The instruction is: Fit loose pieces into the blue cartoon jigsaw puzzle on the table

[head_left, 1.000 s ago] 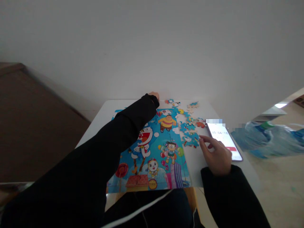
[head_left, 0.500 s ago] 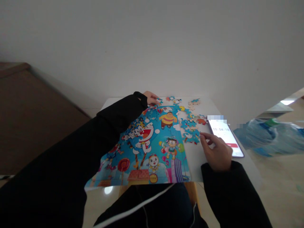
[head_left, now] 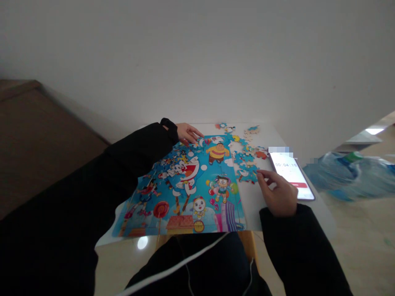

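Observation:
My left hand (head_left: 187, 133) reaches over the top left part of a blue cartoon picture sheet (head_left: 205, 197), its fingers stretched out and slightly apart. Loose jigsaw pieces (head_left: 173, 158) lie scattered on the sheet's left side, partly behind my left sleeve. To the right of the sheet, my right hand (head_left: 279, 194) has thumb and forefinger pinched at the edge of a cluster of joined jigsaw pieces (head_left: 247, 173). Whatever sits between those fingertips is too small to make out.
A phone (head_left: 293, 176) with a running timer lies right of the pieces on the white table (head_left: 256, 209). More puzzle pieces (head_left: 252, 130) are near the back edge. A wall rises behind. Plastic-wrapped bottles (head_left: 348, 174) stand at right, and a white cable (head_left: 182, 263) crosses my lap.
My left hand has moved left and its fingers have spread from a pinch near the sheet's top edge. The right hand stays by the joined pieces. The view has shifted slightly.

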A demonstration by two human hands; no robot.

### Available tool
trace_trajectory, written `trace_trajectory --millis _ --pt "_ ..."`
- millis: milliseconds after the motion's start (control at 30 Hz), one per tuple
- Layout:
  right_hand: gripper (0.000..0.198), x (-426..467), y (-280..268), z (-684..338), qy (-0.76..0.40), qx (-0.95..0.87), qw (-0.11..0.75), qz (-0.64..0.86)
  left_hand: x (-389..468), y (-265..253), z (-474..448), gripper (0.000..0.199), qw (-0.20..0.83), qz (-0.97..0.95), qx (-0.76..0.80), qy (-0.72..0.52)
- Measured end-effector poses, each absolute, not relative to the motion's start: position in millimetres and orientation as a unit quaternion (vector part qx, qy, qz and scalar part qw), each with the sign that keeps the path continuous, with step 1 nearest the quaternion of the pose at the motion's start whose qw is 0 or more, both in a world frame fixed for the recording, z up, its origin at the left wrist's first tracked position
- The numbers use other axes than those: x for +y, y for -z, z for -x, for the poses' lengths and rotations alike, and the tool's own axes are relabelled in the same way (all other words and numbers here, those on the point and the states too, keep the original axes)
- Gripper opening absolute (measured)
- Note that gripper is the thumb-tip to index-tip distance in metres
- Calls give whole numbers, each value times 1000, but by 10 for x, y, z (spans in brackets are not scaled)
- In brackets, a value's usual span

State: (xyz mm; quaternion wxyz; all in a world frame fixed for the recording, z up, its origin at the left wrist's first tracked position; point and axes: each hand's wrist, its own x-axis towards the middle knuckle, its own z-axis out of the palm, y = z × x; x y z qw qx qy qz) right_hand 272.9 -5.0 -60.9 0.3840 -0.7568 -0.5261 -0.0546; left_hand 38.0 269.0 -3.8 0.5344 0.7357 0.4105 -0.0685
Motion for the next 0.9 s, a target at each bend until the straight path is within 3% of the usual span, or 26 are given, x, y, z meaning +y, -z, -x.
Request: trace_trajectory --millis 167,367,533,700,900 --pt "28 -47 617 -2730 47 -524 385 758 2789 60 -219 66 475 -741 470 66" --pt "26 -59 615 -2713 44 -518 389 760 2740 44 -230 37 167 -867 465 66" --pt "25 -67 629 -2726 49 -528 387 755 2646 18 -359 27 59 -887 453 70" --pt "27 -52 639 -2731 49 -536 393 746 2521 8 -730 34 3 -920 388 56" --pt "27 -38 641 -2734 41 -533 395 747 2292 153 -1463 38 29 -957 285 46"
